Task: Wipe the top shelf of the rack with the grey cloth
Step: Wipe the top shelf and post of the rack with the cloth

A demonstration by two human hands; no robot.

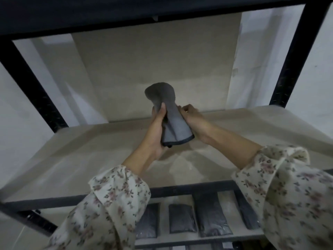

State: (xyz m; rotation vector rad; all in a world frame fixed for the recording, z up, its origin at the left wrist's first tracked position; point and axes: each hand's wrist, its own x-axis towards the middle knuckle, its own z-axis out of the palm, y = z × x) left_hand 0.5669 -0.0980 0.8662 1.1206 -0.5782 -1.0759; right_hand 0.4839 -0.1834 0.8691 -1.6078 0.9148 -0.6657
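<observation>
The grey cloth, folded, stands upright in the air above the beige shelf board of the black metal rack. My left hand grips the cloth's left side, thumb on its front. My right hand holds its right edge with the fingertips. The cloth's top end flops over to the left. Both hands are above the middle of the shelf, and the cloth does not touch the board. Both arms wear floral sleeves.
A dark shelf edge runs overhead. Black uprights stand at the left and at the right. Below the front rail, several dark plastic-wrapped packs lie on the lower shelf. A white wall is behind.
</observation>
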